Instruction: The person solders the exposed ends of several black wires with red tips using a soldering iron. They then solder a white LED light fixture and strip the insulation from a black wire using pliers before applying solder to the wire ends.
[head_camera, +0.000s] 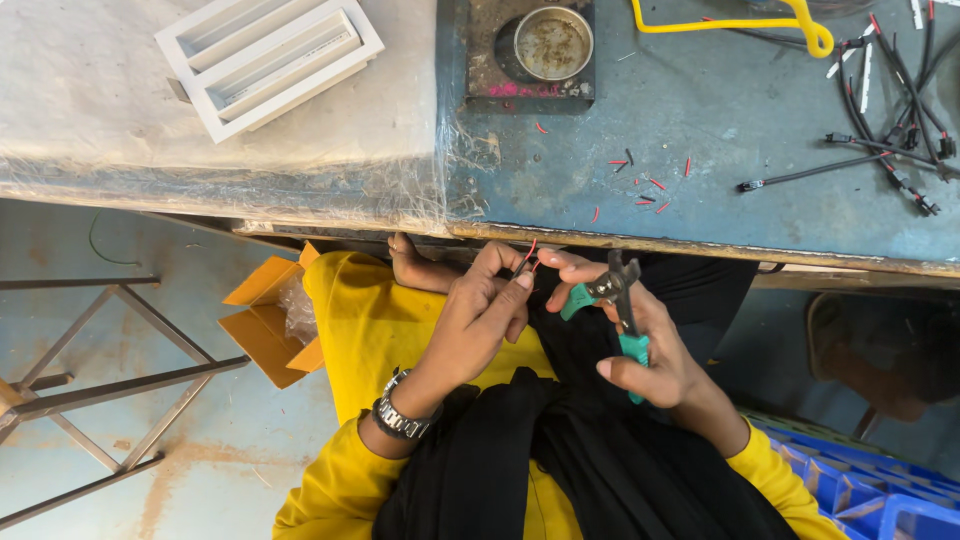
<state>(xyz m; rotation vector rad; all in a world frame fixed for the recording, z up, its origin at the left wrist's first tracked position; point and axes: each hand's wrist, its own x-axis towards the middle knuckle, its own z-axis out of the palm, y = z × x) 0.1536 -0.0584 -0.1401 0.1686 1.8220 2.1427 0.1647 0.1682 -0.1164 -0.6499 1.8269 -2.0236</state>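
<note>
i see my left hand (480, 315) pinched shut on the end of a thin red wire (531, 250), thumb and forefinger closed tight, held just below the edge of the workbench (720, 110). my right hand (640, 350) is wrapped round a pair of green-handled cutters (612, 300), fingers curled on the grips, its fingertips also up against the wire; the metal head looks slightly parted, though i cannot tell for sure. to do this well i judge the wire should stay taut and short between the fingers, the cutter's notch set square across it and squeezed gently so only the sheath gives. the wire is slim and glossy, the cutter grips look rubbery, its head dull steel. red offcuts (650, 190) lie scattered on the scuffed blue-grey bench top, near a bundle of black leads (890, 140) and a round rusty metal cup (553, 42)
</note>
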